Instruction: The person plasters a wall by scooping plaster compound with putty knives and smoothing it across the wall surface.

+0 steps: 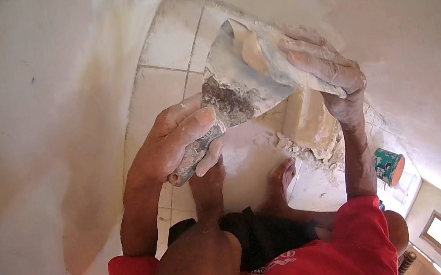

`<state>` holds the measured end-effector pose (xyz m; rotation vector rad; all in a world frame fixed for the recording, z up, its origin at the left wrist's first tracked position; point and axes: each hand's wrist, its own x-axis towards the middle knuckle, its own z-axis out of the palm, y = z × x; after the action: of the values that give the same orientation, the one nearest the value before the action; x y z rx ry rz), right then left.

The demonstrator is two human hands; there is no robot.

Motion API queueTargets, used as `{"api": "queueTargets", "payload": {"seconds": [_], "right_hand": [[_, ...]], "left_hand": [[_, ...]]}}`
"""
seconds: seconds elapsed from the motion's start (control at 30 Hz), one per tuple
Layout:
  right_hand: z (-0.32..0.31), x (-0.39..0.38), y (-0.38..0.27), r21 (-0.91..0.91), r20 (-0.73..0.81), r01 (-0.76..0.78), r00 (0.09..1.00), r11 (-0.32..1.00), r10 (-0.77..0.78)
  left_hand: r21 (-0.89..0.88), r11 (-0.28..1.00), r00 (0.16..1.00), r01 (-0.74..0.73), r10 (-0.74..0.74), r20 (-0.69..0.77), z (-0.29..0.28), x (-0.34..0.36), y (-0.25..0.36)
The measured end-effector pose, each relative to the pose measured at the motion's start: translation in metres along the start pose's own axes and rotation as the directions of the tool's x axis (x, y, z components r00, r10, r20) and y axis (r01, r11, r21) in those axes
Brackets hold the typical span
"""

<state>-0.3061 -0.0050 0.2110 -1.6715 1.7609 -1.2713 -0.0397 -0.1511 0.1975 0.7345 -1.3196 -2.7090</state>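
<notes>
My left hand point(182, 135) is wrapped round the worn handle point(197, 156) of a wide putty knife point(234, 80), its metal blade smeared with pale putty and dark near the handle. A lump of cream putty point(254, 55) sits near the blade's far right side. My right hand point(328, 64), coated with putty, grips a flat, putty-covered spreader point(294, 70) that meets the blade; its exact shape is partly hidden under the fingers. Below the right hand stands a pale, translucent plastic container point(307, 117), its top partly covered by the tools.
Crumbled putty point(328, 154) lies round the container on the tiled floor point(163, 91). A green can point(390, 166) with an orange end rests by the right wall point(415, 46). The left wall point(51, 136) is close to my left arm. My bare feet point(282, 176) are below my hands.
</notes>
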Motion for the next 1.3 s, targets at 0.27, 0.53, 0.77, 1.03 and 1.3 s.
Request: {"api": "queueTargets", "payload": {"seconds": [0.27, 0.53, 0.77, 1.03, 1.3], "right_hand": [[0.003, 0.006, 0.032, -0.249, 0.097, 0.044, 0.995, 0.968, -0.02], [-0.034, 0.036, -0.002, 0.178, -0.054, 0.135, 0.99, 0.975, -0.127], [-0.06, 0.055, -0.041, -0.156, 0.251, 0.474, 0.867, 0.866, -0.43], [-0.029, 0.071, -0.062, -0.462, 0.566, 0.639, 0.746, 0.615, -0.35], [-0.063, 0.08, -0.08, -0.611, 0.598, 0.616, 0.771, 0.497, -0.219]], "left_hand": [[-0.027, 0.999, 0.998, -0.042, 0.041, -0.05, 0.006, -0.002, -0.008], [0.01, 0.998, 0.998, -0.056, 0.056, -0.001, 0.006, 0.004, 0.0], [0.122, 0.992, 0.999, -0.008, 0.012, -0.035, -0.002, 0.002, -0.002], [0.148, 0.989, 0.996, 0.008, 0.005, -0.086, -0.004, 0.001, -0.009], [0.244, 0.968, 0.956, -0.05, 0.117, -0.269, 0.0, 0.015, 0.003]]}}
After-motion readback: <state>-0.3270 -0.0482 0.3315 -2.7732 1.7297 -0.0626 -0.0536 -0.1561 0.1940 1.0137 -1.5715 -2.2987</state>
